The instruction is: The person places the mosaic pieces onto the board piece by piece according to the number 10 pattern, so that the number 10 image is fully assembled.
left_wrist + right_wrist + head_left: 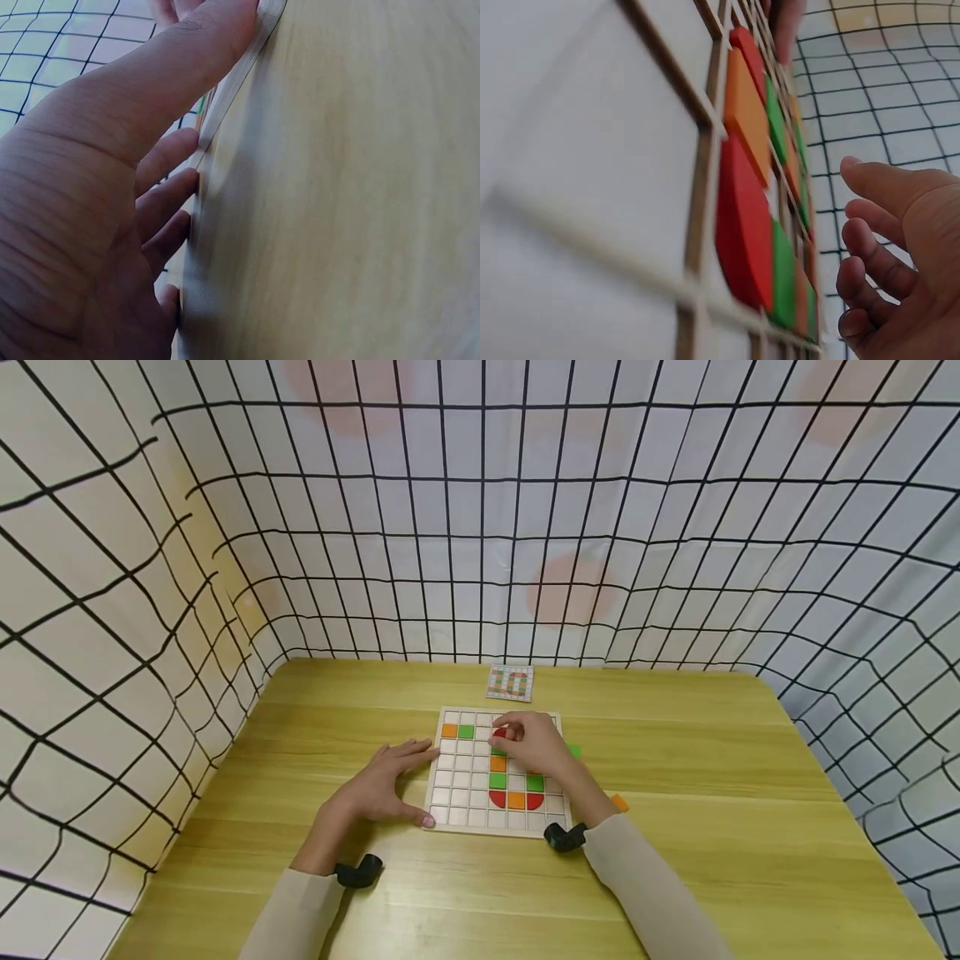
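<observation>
A white grid board (457, 777) lies on the table with coloured tiles in its cells. My left hand (386, 785) spreads along its left side, thumb and fingertips touching the edge; the left wrist view shows the fingers against that edge. Over the board's upper middle hovers my right hand (536, 743), its fingers loosely bent beside a red tile (500, 733). Nothing shows between its thumb and fingers in the right wrist view. Below it are an orange tile (498, 764), a green tile (498, 781) and a rounded red tile (742, 225). Some right-side cells are hidden by the hand.
A small patterned card (510, 683) lies behind the board. Loose tiles rest to the right, including a green tile (574, 750) and an orange tile (619, 802), partly behind the right forearm. A black-gridded white curtain (480, 510) surrounds the wooden table (712, 760).
</observation>
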Demonstrator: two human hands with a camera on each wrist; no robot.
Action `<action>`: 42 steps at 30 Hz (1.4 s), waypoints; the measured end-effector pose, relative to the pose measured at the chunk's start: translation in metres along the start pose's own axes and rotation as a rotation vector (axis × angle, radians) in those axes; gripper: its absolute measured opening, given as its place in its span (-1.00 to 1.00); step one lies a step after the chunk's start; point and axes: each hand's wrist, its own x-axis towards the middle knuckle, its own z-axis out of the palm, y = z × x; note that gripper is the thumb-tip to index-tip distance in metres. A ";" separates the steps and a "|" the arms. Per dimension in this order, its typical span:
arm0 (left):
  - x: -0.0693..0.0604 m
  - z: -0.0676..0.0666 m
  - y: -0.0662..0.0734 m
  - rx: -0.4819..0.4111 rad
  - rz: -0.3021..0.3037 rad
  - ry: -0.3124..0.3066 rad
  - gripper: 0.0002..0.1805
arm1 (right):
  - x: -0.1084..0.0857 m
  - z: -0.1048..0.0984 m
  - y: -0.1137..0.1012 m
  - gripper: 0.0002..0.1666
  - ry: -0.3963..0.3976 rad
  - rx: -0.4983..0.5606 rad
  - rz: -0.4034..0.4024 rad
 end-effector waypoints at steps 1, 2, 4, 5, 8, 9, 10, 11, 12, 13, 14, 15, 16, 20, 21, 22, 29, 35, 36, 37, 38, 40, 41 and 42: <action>0.000 0.000 0.000 0.000 0.002 0.001 0.23 | -0.003 -0.003 0.001 -0.63 0.006 -0.006 0.001; 0.000 0.000 0.000 0.001 0.002 0.000 0.24 | -0.006 -0.007 0.003 -0.62 0.014 -0.012 0.004; 0.000 0.000 -0.001 -0.002 0.001 0.001 0.24 | -0.014 -0.016 0.003 -0.62 0.021 -0.018 0.013; 0.001 0.000 -0.001 -0.001 -0.002 -0.002 0.25 | -0.018 -0.021 0.003 -0.62 0.026 -0.024 0.020; 0.000 0.000 -0.001 -0.001 -0.012 -0.009 0.25 | -0.030 -0.033 0.006 -0.62 0.038 -0.050 0.039; 0.000 0.000 -0.001 -0.002 -0.016 -0.011 0.26 | -0.033 -0.037 0.009 -0.62 0.041 -0.058 0.045; 0.000 0.000 -0.001 -0.001 -0.017 -0.012 0.26 | -0.037 -0.040 0.011 -0.62 0.045 -0.069 0.052; 0.000 0.000 -0.002 -0.001 -0.019 -0.014 0.26 | -0.041 -0.044 0.014 -0.62 0.046 -0.074 0.057; 0.000 -0.001 -0.002 -0.003 -0.020 -0.014 0.26 | -0.045 -0.047 0.017 -0.63 0.044 -0.081 0.059; 0.000 -0.001 -0.002 -0.003 -0.024 -0.017 0.26 | -0.050 -0.050 0.021 -0.64 0.042 -0.084 0.062; 0.000 -0.001 -0.001 -0.003 -0.026 -0.017 0.26 | -0.054 -0.053 0.025 -0.64 0.040 -0.090 0.062; 0.000 -0.001 -0.001 -0.001 -0.028 -0.018 0.26 | -0.059 -0.056 0.028 -0.64 0.037 -0.090 0.061; 0.000 -0.001 -0.001 0.000 -0.027 -0.019 0.26 | -0.064 -0.059 0.032 -0.64 0.032 -0.091 0.053; 0.000 -0.001 -0.001 0.003 -0.023 -0.019 0.26 | -0.082 -0.071 0.048 -0.64 0.026 -0.094 0.035; 0.000 -0.001 -0.001 0.003 -0.022 -0.019 0.26 | -0.086 -0.075 0.052 -0.64 0.024 -0.092 0.034; 0.000 -0.001 -0.001 0.003 -0.018 -0.016 0.26 | -0.089 -0.078 0.056 -0.63 0.023 -0.094 0.032; 0.000 0.000 -0.002 0.005 -0.015 -0.010 0.26 | -0.110 -0.098 0.077 -0.61 -0.007 -0.159 0.017; 0.000 0.000 -0.001 0.003 -0.020 -0.012 0.25 | -0.125 -0.109 0.091 -0.58 -0.070 -0.157 -0.019; 0.000 0.000 -0.001 0.004 -0.021 -0.014 0.25 | -0.127 -0.111 0.093 -0.56 -0.081 -0.154 -0.028; 0.000 0.000 0.000 0.004 -0.022 -0.014 0.25 | -0.129 -0.112 0.094 -0.55 -0.095 -0.155 -0.039; 0.000 0.000 0.000 0.003 -0.022 -0.015 0.25 | -0.131 -0.113 0.096 -0.54 -0.106 -0.153 -0.046; 0.000 -0.001 0.000 0.004 -0.016 -0.011 0.25 | -0.133 -0.114 0.098 -0.52 -0.123 -0.151 -0.071; 0.000 -0.001 0.000 0.002 -0.014 -0.008 0.24 | -0.134 -0.115 0.099 -0.51 -0.133 -0.155 -0.084; -0.001 -0.002 0.000 0.002 -0.012 -0.006 0.24 | -0.135 -0.115 0.099 -0.51 -0.140 -0.155 -0.097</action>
